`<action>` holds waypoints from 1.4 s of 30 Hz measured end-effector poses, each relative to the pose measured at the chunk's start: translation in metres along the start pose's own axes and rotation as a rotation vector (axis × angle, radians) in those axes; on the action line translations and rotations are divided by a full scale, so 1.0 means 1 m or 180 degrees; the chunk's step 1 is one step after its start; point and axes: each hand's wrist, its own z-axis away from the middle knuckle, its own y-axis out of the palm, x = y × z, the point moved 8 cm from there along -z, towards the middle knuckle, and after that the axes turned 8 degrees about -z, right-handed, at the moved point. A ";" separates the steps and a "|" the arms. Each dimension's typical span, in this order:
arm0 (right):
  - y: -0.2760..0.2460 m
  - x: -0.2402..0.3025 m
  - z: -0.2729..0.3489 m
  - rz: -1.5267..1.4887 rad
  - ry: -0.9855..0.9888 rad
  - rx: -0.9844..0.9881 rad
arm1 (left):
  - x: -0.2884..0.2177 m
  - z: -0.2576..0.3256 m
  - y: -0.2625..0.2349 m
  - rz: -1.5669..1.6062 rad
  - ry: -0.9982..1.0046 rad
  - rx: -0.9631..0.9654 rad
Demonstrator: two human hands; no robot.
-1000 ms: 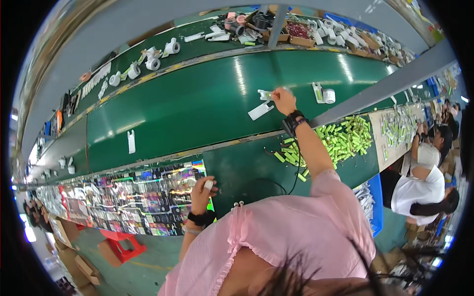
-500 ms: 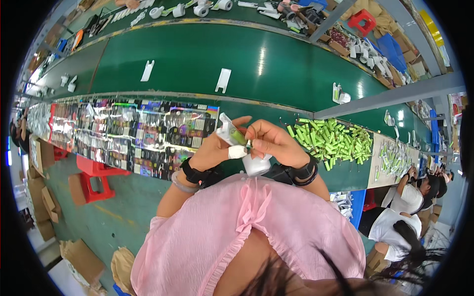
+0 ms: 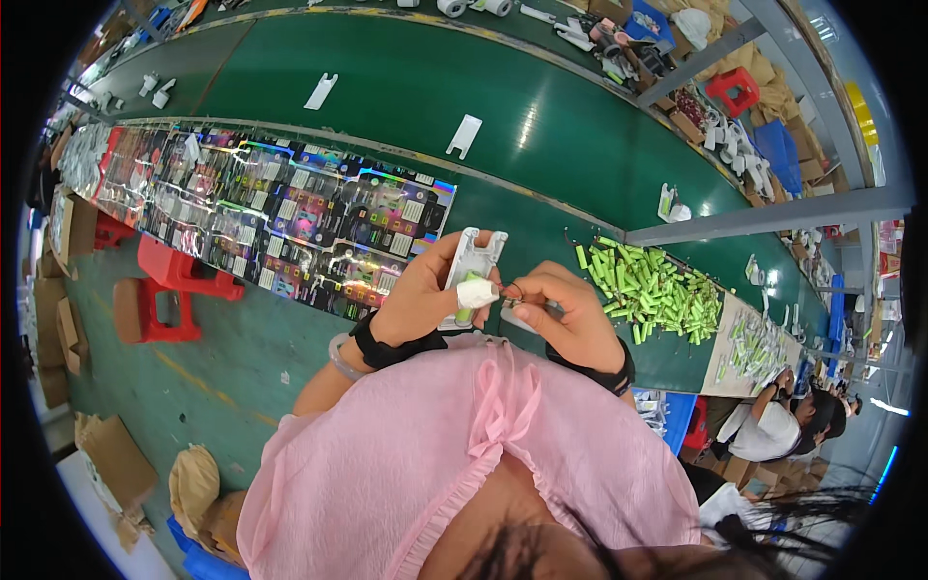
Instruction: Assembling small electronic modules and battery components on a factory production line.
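My left hand (image 3: 414, 302) is closed around a white plastic housing (image 3: 476, 253), its forked end pointing away from me. A green cylindrical battery (image 3: 463, 315) shows inside the housing, partly behind my thumb. That thumb wears a white wrapping (image 3: 476, 293). Close beside it, my right hand (image 3: 577, 316) is closed in a pinch on a thin dark wire (image 3: 512, 288); its far end is too small to make out. Below the fingertips, part of a white rounded piece (image 3: 520, 321) shows, mostly hidden.
A heap of green batteries (image 3: 652, 290) lies to my right, with small wrapped parts (image 3: 756, 346) beyond it. Printed sheets (image 3: 309, 213) cover the bench at left. White housings (image 3: 465, 136) lie on the green belt (image 3: 387, 106). A grey metal post (image 3: 764, 215) juts in at right.
The housing has turned more upright in my left hand, its open face showing. My right hand has shifted slightly right and nearer. The whole view has tilted.
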 end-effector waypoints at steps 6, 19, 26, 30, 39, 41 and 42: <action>-0.001 0.015 0.006 0.0949 -0.0332 -0.0694 | -0.003 0.006 0.010 0.0038 -0.0051 0.0229; -0.004 0.032 0.009 0.1760 -0.1012 -0.1248 | -0.006 0.005 0.016 0.0268 0.0036 0.0324; -0.009 0.028 0.007 0.1618 -0.0970 -0.1315 | -0.007 0.000 0.007 -0.0019 0.0379 0.0117; -0.010 0.025 0.005 0.1604 -0.0948 -0.1297 | -0.005 -0.003 0.005 0.0095 0.0334 0.0124; -0.012 0.021 0.001 0.1597 -0.0883 -0.1269 | -0.004 -0.007 0.003 0.0131 0.0256 0.0119; -0.012 0.023 -0.002 0.1576 -0.0880 -0.1244 | -0.003 -0.007 0.002 0.0130 0.0284 0.0104; -0.013 0.020 -0.002 0.1581 -0.0881 -0.1250 | -0.002 -0.007 0.001 0.0129 0.0308 0.0089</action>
